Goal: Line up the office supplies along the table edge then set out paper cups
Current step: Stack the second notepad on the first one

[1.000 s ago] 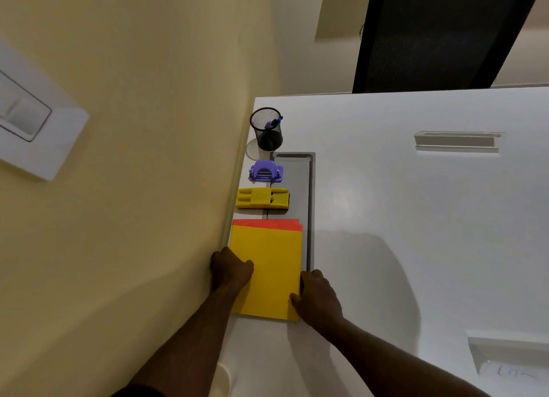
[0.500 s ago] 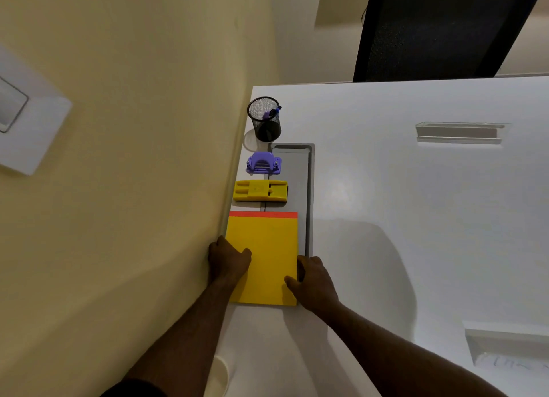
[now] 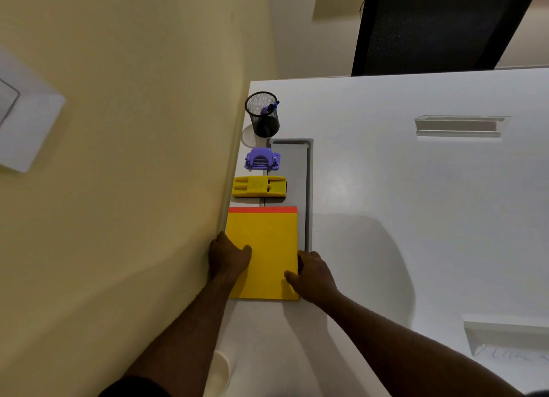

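A stack of yellow and orange paper sheets (image 3: 266,248) lies along the left edge of the white table (image 3: 401,203). My left hand (image 3: 228,257) grips the stack's left side against the wall. My right hand (image 3: 313,276) holds its right side near the lower corner. Beyond the stack, in a row along the edge, sit a yellow stapler (image 3: 259,186), a purple hole punch (image 3: 262,159) and a black mesh pen holder (image 3: 263,114) with a purple pen in it. A white paper cup (image 3: 219,373) shows partly under my left forearm.
A cream wall (image 3: 133,188) runs directly along the table's left edge. A grey cable-tray cover (image 3: 301,188) lies just right of the supplies. Two recessed slots (image 3: 459,126) are in the tabletop on the right. A dark panel (image 3: 439,25) stands beyond the far edge.
The top sheets, skewed a second ago, now sit square with an even orange strip at the top. Both hands have stayed on the stack's sides.
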